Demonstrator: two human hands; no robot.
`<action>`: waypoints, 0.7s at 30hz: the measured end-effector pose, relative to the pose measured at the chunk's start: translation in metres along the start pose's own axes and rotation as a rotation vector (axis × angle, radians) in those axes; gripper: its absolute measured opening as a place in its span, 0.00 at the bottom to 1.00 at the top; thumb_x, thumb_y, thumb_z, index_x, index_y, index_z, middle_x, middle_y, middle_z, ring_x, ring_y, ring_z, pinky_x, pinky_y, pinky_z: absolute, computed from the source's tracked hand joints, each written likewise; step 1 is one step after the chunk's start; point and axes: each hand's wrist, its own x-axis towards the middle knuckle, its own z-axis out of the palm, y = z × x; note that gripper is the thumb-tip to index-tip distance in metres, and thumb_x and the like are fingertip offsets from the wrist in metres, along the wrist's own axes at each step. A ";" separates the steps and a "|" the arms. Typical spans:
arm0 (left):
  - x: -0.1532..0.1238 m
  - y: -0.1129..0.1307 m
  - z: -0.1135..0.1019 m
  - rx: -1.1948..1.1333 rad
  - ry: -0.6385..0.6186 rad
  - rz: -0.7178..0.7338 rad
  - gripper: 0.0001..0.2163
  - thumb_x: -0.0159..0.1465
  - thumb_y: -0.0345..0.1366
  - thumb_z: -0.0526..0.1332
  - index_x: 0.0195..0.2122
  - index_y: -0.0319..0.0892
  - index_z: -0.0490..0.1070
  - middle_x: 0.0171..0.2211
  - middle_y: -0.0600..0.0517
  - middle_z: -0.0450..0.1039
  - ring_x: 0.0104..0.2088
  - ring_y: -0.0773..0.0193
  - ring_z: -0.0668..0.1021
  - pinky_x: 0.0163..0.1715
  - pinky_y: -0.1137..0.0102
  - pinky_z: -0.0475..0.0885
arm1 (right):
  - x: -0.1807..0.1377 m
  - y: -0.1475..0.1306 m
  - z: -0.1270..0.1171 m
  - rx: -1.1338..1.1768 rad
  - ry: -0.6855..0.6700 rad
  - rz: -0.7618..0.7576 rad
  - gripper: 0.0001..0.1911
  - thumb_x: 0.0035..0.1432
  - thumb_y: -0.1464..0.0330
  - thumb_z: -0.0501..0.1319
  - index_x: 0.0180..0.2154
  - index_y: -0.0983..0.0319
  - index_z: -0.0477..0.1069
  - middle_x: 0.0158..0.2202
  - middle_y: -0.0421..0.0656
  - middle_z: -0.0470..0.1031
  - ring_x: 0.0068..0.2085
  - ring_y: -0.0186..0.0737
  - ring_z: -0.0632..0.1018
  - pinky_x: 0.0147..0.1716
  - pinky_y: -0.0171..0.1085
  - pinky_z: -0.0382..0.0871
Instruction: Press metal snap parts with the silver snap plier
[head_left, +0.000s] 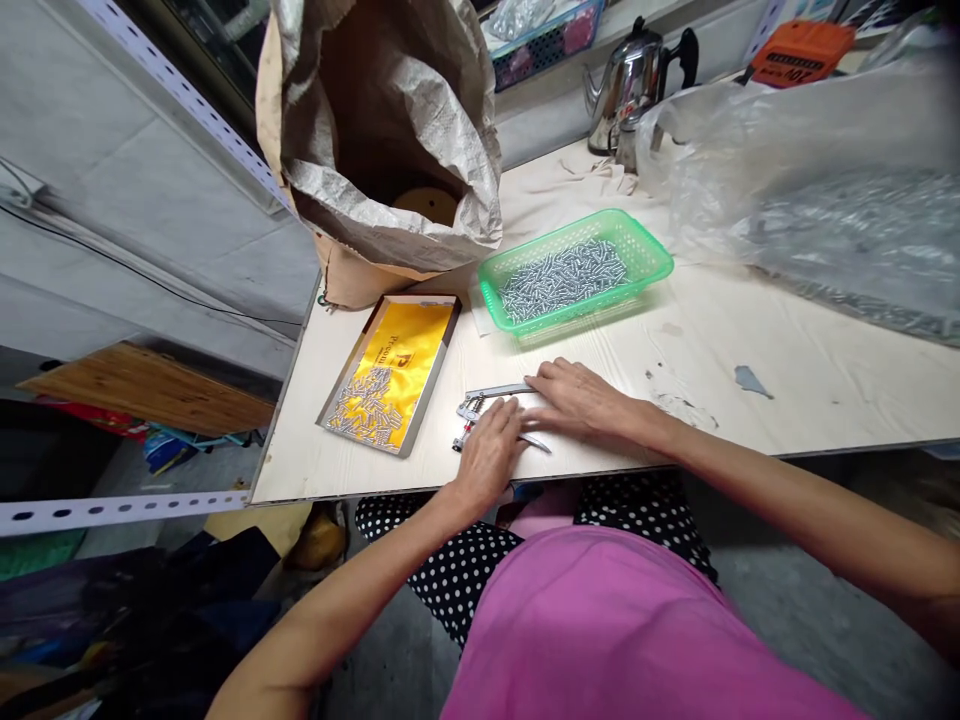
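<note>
A silver plier-like hand tool (pixel 495 391) with two long handles and a spring lies near the table's front edge, its head to the left. My left hand (pixel 489 452) is closed over the lower part of the tool, fingers bent. A small red bit shows beside its fingertips. My right hand (pixel 574 402) has its fingers at the end of the upper handle, closed on it; part of the grip is hidden. Left of the tool, a shallow tray (pixel 427 400) with yellow cloth holds many small metal pins (pixel 365 408). Behind my hands, a green basket (pixel 649 262) contains more pins.
A large open sack (pixel 405 235) stands at the back left. Behind are a metal kettle (pixel 630 85) and an orange box (pixel 802 55). A clear plastic bag (pixel 825 200) of metal pieces covers the right side. The table's left edge (pixel 289 380) is close to the tray.
</note>
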 end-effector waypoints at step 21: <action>0.009 0.017 0.055 -0.132 -0.112 -0.127 0.18 0.61 0.23 0.50 0.44 0.37 0.77 0.40 0.40 0.78 0.40 0.51 0.79 0.46 0.57 0.74 | 0.076 -0.061 0.010 -0.132 -0.086 -0.507 0.09 0.63 0.68 0.59 0.32 0.60 0.77 0.41 0.46 0.73 0.47 0.46 0.65 0.35 0.41 0.54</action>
